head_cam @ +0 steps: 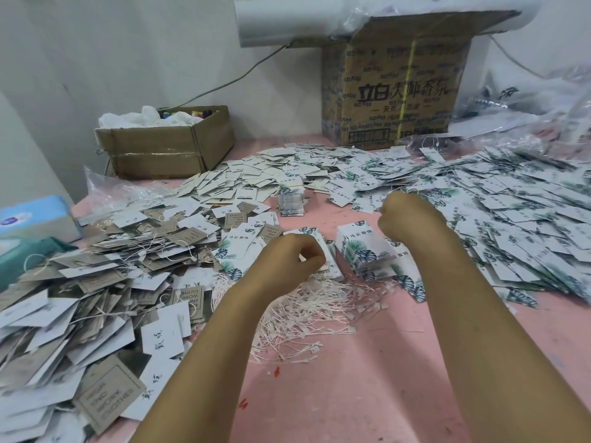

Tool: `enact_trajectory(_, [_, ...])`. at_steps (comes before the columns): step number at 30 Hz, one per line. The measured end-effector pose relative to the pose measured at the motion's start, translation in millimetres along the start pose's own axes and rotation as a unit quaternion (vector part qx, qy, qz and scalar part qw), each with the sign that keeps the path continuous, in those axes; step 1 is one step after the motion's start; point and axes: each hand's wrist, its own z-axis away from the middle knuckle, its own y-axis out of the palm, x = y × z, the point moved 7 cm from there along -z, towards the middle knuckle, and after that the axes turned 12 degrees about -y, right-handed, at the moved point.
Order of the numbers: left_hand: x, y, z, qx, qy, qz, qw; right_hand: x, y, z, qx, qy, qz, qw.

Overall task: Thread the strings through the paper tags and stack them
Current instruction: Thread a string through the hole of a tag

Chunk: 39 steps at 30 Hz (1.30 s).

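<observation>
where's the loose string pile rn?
Head view, centre: the string pile lies on the pink table just nearer than the left hand, grey tag heap to its left, leaf-print tag stacks beyond it.

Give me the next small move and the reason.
Probably bring the right hand down to the loose pile of white strings and pick one: the left hand seems to pinch a white leaf-printed paper tag, while no string shows between the hands.

two bare forearms in shot, long and slender, uncovered right to the lower edge; left hand (295, 258) and right hand (405, 216) bare as well, wrists narrow, knuckles rounded.
</observation>
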Motion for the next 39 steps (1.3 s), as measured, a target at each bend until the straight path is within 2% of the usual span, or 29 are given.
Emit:
enact_trajectory(3, [-2, -6, 1, -0.021, -0.005, 0.037, 0.999, 22, -4, 0, -0.020, -0.125, -0.077, 0.989])
enact_trajectory(6, [-4, -12, 3, -0.040, -0.010, 0.094, 0.995, 48, 9, 10, 0.078, -0.229, -0.195, 0.950])
enact_trajectory(9, [-5, -19, 4, -0.067, -0.017, 0.135, 0.988, 64, 23, 17, 0.153, -0.278, -0.215, 0.924])
enact_trajectory(20, [-5, -23, 4, -0.034, -0.014, 0.189, 0.981, 75, 21, 16, 0.099, -0.307, -0.247, 0.914])
enact_trajectory(32, [-3, -28, 6, -0.028, -0.007, 0.239, 0.971, 76, 23, 21, 0.139, -0.300, -0.257, 0.908])
enact_trajectory(39, [-1, -30, 6, -0.028, -0.013, 0.240, 0.970, 77, 17, 21, 0.110, -0.305, -0.256, 0.911])
